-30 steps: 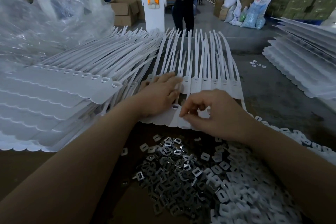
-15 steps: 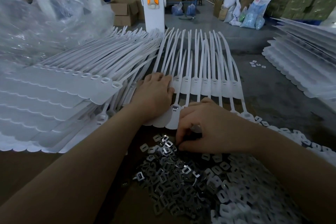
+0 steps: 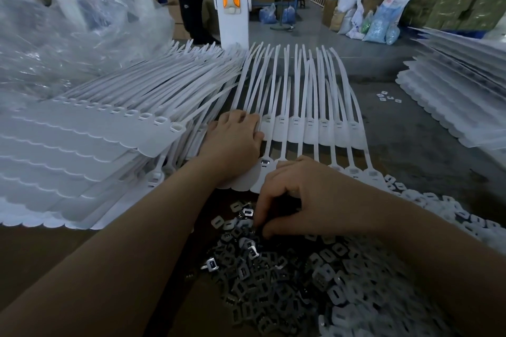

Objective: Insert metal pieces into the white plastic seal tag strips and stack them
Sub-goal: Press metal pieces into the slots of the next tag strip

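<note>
A: Resting flat, fingers straight, the left hand (image 3: 235, 139) presses the row of white plastic seal tag strips (image 3: 309, 128) laid out on the bench (image 3: 41, 254).

B: And the right hand (image 3: 304, 200)?

A: Fingers curled down into the heap of small grey metal pieces (image 3: 262, 276) just beside the strips — whether a piece is pinched cannot be told.

factory floor / packing workshop; bulk stacks of white seal tag strips (image 3: 90, 145), loose heap of metal pieces (image 3: 260, 276), cardboard cartons (image 3: 465, 5), filled sacks (image 3: 380, 24), bare concrete floor (image 3: 410, 145), white machine post (image 3: 231, 0)
</note>
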`<state>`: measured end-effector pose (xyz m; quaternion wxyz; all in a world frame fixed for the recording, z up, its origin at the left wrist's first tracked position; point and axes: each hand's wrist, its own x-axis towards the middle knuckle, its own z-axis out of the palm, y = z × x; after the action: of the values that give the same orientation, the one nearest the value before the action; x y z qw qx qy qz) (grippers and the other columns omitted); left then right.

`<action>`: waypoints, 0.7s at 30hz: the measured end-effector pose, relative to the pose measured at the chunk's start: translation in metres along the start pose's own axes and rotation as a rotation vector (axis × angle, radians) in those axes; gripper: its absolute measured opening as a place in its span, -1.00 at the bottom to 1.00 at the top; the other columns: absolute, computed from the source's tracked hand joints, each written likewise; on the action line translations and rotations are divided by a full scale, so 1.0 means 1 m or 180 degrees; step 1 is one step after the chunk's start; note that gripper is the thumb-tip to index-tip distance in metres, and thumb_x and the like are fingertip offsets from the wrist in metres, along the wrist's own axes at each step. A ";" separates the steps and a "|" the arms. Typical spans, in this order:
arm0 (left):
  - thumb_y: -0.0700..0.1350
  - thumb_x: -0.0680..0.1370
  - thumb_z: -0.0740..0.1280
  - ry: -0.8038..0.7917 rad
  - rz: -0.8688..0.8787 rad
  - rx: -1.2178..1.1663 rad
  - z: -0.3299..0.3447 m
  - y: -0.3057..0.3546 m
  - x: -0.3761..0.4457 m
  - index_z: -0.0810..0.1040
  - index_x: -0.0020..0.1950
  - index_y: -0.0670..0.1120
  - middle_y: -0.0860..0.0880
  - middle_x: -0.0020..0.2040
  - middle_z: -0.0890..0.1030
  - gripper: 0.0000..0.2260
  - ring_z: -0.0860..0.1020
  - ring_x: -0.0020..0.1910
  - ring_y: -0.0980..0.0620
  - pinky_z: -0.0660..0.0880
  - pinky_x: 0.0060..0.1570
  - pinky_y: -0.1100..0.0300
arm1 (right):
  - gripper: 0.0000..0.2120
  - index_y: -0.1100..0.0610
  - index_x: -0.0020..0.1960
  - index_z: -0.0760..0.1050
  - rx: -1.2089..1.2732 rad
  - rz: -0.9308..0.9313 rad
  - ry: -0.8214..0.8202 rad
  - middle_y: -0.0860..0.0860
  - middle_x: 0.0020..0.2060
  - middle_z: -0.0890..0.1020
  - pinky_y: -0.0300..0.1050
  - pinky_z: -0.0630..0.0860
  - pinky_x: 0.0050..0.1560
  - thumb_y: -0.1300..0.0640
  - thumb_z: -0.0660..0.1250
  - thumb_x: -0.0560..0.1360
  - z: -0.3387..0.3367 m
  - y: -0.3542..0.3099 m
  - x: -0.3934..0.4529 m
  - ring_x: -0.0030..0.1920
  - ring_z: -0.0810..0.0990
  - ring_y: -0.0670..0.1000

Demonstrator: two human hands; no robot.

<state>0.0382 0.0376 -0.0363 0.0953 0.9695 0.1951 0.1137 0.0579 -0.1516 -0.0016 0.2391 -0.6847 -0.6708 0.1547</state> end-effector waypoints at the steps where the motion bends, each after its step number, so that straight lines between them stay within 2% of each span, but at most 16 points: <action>1: 0.05 0.66 0.08 -0.0006 0.0000 -0.0007 0.000 0.000 0.000 0.25 0.52 0.00 -0.08 0.52 0.26 -0.58 0.16 0.50 -0.12 0.09 0.45 -0.13 | -0.91 -0.12 -0.10 0.66 0.0202 0.0022 0.0005 -0.27 -0.19 0.65 -0.29 0.43 0.10 0.03 0.51 0.42 -0.001 0.000 0.000 -0.07 0.58 -0.25; 4: 0.05 0.66 0.08 -0.0007 0.0001 -0.0008 0.001 0.000 0.000 0.24 0.53 0.00 -0.09 0.52 0.26 -0.57 0.16 0.51 -0.12 0.09 0.45 -0.12 | -0.90 -0.03 -0.11 0.67 0.0580 0.0118 0.0040 -0.18 -0.19 0.68 -0.35 0.52 -0.01 0.14 0.52 0.42 -0.005 -0.001 -0.002 -0.11 0.64 -0.19; 10: 0.04 0.67 0.09 -0.0015 0.0006 -0.0039 0.001 0.000 0.000 0.24 0.53 0.00 -0.09 0.52 0.25 -0.57 0.15 0.51 -0.12 0.06 0.46 -0.12 | -0.88 0.02 -0.12 0.63 0.0760 0.0254 -0.0043 -0.17 -0.18 0.67 -0.25 0.54 0.07 0.23 0.48 0.44 -0.010 -0.001 -0.005 -0.10 0.64 -0.15; 12: 0.04 0.67 0.09 -0.0013 0.0015 -0.0037 0.000 0.000 0.000 0.25 0.52 -0.01 -0.10 0.52 0.25 -0.58 0.16 0.51 -0.13 0.06 0.45 -0.11 | -0.87 0.02 -0.14 0.61 0.0742 0.0242 -0.0038 -0.17 -0.19 0.66 -0.28 0.54 0.04 0.24 0.48 0.44 -0.010 -0.001 -0.004 -0.11 0.64 -0.14; 18: 0.04 0.67 0.08 -0.0028 0.0014 -0.0037 0.000 0.001 0.000 0.25 0.52 -0.01 -0.10 0.52 0.25 -0.58 0.15 0.51 -0.12 0.06 0.46 -0.12 | -0.86 -0.05 -0.11 0.62 0.0509 0.0272 -0.0037 -0.22 -0.17 0.65 -0.31 0.51 -0.02 0.15 0.52 0.41 -0.010 0.003 -0.003 -0.10 0.62 -0.16; 21: 0.04 0.67 0.08 -0.0035 0.0010 -0.0033 0.000 0.001 0.000 0.25 0.52 -0.01 -0.10 0.52 0.25 -0.59 0.15 0.51 -0.12 0.05 0.46 -0.12 | -0.83 -0.12 -0.01 0.66 0.0105 0.0172 -0.0160 -0.26 -0.13 0.64 -0.22 0.47 0.15 0.04 0.52 0.41 -0.007 0.004 -0.001 -0.04 0.59 -0.24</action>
<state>0.0383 0.0371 -0.0364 0.1013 0.9699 0.1924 0.1095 0.0646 -0.1530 0.0018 0.2292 -0.6944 -0.6553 0.1893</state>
